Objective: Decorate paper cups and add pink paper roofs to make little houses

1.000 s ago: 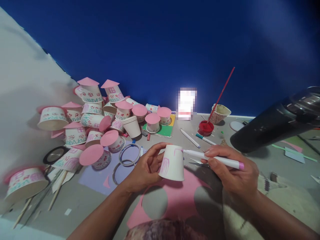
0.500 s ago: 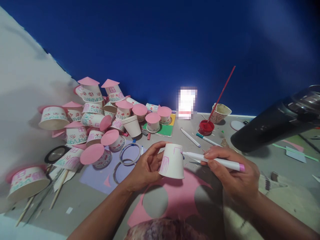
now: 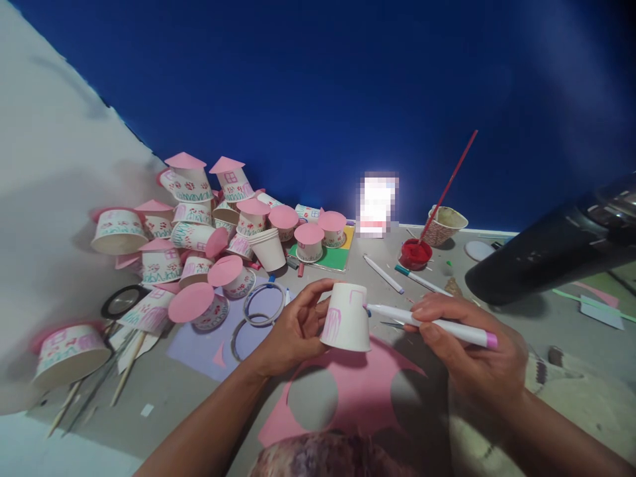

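Observation:
My left hand (image 3: pixel 303 324) grips an upside-down white paper cup (image 3: pixel 350 321) from its left side, above the table. The cup bears a purple-pink arched door drawing low on its left and part of a square outline near its top right. In my right hand (image 3: pixel 472 344) is a white marker (image 3: pixel 447 324) with a purple-pink end, held like a pen. Its tip is at the cup's right side, by the square outline; whether it touches cannot be told. Below the cup lies a sheet of pink paper (image 3: pixel 360 391) with round holes cut in it.
Decorated cups with pink cone tops (image 3: pixel 191 305) pile up at the left, beside a stack of plain cups (image 3: pixel 268 250). Tape rings (image 3: pixel 264 303) lie on purple paper. Behind are a red paint pot (image 3: pixel 416 254), loose markers (image 3: pixel 382 273) and a glowing phone-like screen. A dark bottle (image 3: pixel 541 245) leans in at right.
The whole view has shifted slightly, so things appear a little further right. Both hands keep their hold, and the square outline on the cup looks nearly the same.

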### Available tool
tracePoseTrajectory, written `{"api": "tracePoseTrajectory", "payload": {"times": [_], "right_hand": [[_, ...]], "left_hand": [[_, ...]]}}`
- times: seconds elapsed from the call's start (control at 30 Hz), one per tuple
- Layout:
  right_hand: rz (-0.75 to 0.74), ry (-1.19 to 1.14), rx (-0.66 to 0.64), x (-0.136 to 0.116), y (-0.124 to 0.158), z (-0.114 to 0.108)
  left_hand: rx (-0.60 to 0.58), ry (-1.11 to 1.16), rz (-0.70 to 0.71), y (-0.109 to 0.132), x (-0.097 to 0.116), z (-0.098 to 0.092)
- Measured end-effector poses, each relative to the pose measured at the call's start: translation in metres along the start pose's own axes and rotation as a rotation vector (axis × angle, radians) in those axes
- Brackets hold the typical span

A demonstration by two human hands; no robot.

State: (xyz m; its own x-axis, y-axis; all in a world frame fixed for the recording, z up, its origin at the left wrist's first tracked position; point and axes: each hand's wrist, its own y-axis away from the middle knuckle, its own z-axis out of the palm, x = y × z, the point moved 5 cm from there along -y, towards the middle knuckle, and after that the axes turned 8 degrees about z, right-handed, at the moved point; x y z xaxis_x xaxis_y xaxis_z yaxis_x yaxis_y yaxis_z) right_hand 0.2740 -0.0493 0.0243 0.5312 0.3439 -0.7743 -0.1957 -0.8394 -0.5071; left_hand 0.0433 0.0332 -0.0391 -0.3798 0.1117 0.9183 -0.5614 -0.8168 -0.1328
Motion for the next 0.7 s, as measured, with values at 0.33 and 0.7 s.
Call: {"api": "tracePoseTrajectory", "payload": {"times": [0.33,0.7], "right_hand": [[-0.003,-0.079,-0.031,-0.01,-0.001,0.005],[0.01,-0.065,-0.033,-0.014,-0.004,0.005]], "left_hand": [[-0.04,0.018,-0.013,0.0,-0.002,0.005],[-0.02,0.008,-0.02,0.001,-0.001,0.007]]}}
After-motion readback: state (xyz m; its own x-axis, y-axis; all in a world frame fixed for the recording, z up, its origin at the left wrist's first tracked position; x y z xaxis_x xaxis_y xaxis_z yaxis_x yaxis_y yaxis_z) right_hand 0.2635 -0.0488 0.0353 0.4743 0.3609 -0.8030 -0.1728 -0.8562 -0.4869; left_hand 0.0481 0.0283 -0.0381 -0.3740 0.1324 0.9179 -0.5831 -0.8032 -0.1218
